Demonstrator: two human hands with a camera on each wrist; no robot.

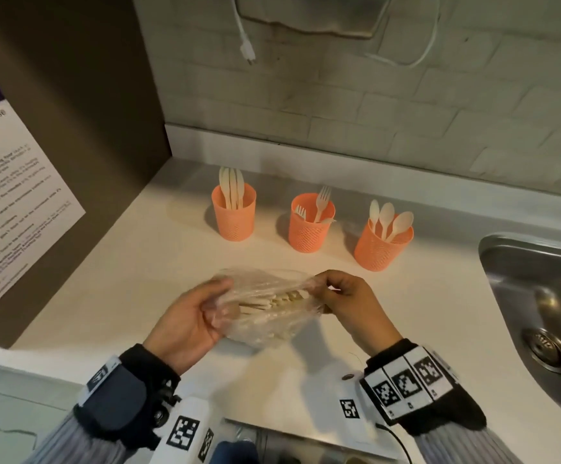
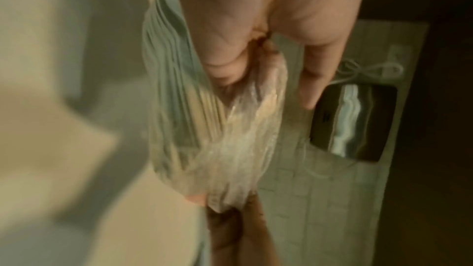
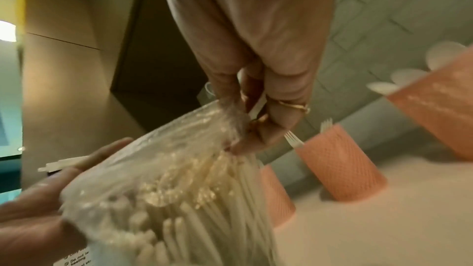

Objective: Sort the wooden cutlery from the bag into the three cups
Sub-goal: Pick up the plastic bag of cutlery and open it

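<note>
Above the near middle of the white counter (image 1: 356, 316), the left hand (image 1: 185, 324) cradles the clear crinkly plastic bag (image 1: 265, 306) of light, stiff wooden cutlery while the right hand (image 1: 346, 296) pinches its slippery mouth, likely the best hold.

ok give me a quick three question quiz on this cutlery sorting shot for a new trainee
1. True or false: the clear bag lies flat on the counter, untouched.
2. Which orange cup holds forks? A. left cup B. middle cup C. right cup
3. Fill in: the right hand pinches the bag's ____ end, seen from the head camera.

Key
1. False: the left hand holds it from below and the right hand pinches it.
2. B; the left cup holds knives, the right cup spoons.
3. Right.
</note>
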